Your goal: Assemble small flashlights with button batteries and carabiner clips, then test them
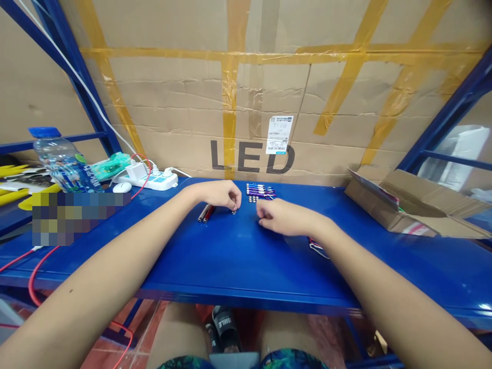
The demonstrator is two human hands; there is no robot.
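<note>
My left hand is low over the blue tabletop, thumb and fingers pinched together around a tiny silver piece at the tips. Beside it, a silver metal tube and a dark red tube lie side by side. My right hand hovers across from it with curled fingers; whatever they hold, if anything, is hidden. Just behind the right hand, several small round silver pieces sit in rows. Beyond them lies a stack of blue and purple metal tubes, partly covered by small silver ends.
An opened cardboard box stands at the right. Red items with a pale loop lie under my right forearm. At the left are a white power strip, a water bottle and red cables. A large carton walls off the back.
</note>
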